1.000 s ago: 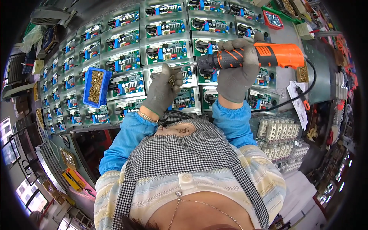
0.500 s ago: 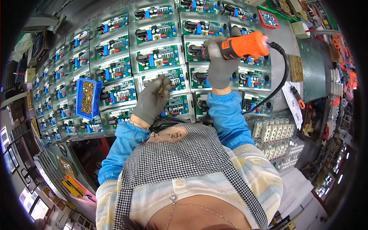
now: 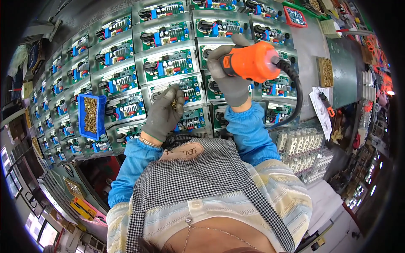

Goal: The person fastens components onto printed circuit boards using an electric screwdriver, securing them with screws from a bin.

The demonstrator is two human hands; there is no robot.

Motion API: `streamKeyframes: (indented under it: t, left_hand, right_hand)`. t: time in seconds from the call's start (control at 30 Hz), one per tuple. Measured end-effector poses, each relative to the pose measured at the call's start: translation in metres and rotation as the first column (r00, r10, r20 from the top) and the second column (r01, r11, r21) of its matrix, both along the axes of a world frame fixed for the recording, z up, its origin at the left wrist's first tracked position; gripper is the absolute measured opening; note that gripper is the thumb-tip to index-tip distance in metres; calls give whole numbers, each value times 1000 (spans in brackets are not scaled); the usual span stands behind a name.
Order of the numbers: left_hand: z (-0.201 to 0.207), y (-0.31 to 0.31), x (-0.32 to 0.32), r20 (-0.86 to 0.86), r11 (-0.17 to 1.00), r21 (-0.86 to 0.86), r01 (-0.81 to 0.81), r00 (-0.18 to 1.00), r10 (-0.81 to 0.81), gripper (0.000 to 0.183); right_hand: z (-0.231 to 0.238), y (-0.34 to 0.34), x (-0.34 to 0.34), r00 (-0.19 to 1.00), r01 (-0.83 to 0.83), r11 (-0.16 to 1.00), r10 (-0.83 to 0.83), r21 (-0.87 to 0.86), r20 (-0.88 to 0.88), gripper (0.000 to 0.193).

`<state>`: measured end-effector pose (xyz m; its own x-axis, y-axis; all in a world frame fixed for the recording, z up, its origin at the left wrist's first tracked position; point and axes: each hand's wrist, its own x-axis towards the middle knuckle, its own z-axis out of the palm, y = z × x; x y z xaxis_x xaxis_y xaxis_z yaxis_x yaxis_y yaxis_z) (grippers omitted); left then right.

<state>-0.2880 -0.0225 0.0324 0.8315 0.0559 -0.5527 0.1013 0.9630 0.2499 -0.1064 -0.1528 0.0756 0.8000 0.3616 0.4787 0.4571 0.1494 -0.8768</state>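
My right hand (image 3: 230, 82), in a grey glove, is closed around an orange and black electric screwdriver (image 3: 255, 61) with a black cord (image 3: 298, 95) at its back end. The tool's tip is hidden behind the hand, over the column of boards right of the middle. Several small brass screws (image 3: 174, 104) show in the curled fingers of my gloved left hand (image 3: 162, 116). That hand hovers at the near edge of a green circuit board (image 3: 192, 90) set in a metal tray. Left of it, a blue bin (image 3: 101, 114) holds many brass screws.
Rows of metal trays with green circuit boards (image 3: 168, 63) cover the bench. A red bin (image 3: 295, 17) of silvery parts stands at the far right. Nearer are a box of brass screws (image 3: 325, 71), a paper sheet (image 3: 319, 110) with a second screwdriver (image 3: 325, 103), and stacked pale parts (image 3: 301, 141).
My right hand has shifted left and a little nearer, and the electric screwdriver has turned so its back end faces up more. My left hand keeps the screws, its fingers slightly more curled.
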Motion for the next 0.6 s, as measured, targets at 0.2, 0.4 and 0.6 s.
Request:
streamKeyframes:
  t: [0.2, 0.4, 0.6]
  left_hand:
    - [-1, -7, 11, -8, 1000, 7, 30, 1000, -30, 28]
    - [6, -13, 16, -48, 998, -32, 48, 998, -49, 24]
    - [13, -19, 20, -25, 994, -107, 35, 999, -38, 24]
  right_hand:
    - [3, 19, 7, 991, -47, 999, 50, 26, -123, 22]
    - [2, 17, 17, 985, -73, 997, 76, 23, -158, 19]
    - [37, -8, 18, 899, -330, 943, 329, 46, -288, 18]
